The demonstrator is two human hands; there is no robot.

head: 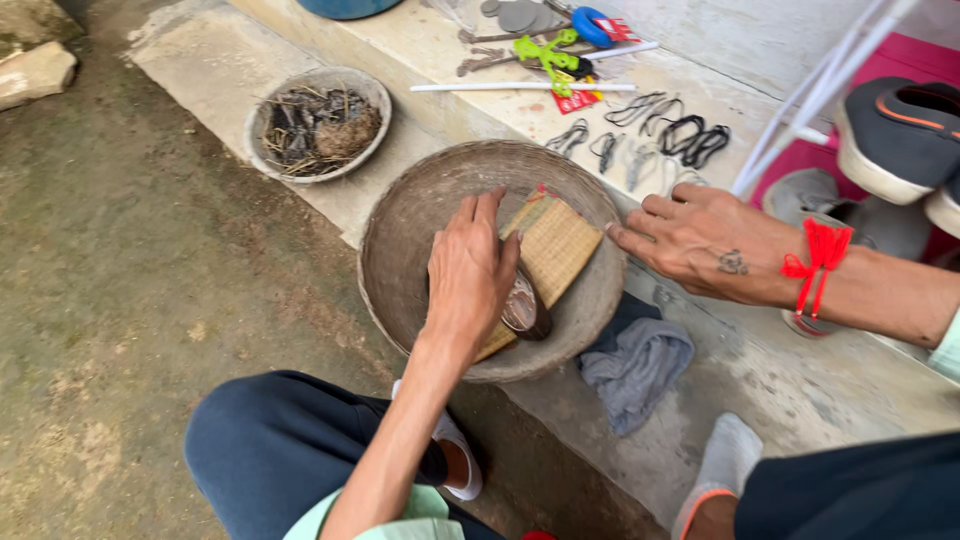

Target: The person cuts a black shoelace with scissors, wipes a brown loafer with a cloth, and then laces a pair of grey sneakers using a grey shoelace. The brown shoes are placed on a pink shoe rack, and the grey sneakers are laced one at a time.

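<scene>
A wide, shallow woven basket [400,230] rests on the edge of a concrete step. Inside it lies a small woven mat piece [556,250] with a dark brown shoe-like object [525,308] on top. My left hand [468,272] presses palm-down on the mat and the dark object, fingers spread toward the basket's far side. My right hand [700,240] lies flat on the step, its fingertips touching the basket's right rim. A red thread [818,258] is tied around that wrist.
A smaller bowl [318,122] of dry twigs and debris sits at the back left. Black cords [668,132], a white rod [520,88], green and blue tools [556,50] lie on the step. A grey cloth [636,368] hangs below the basket. Shoes [895,135] stand right.
</scene>
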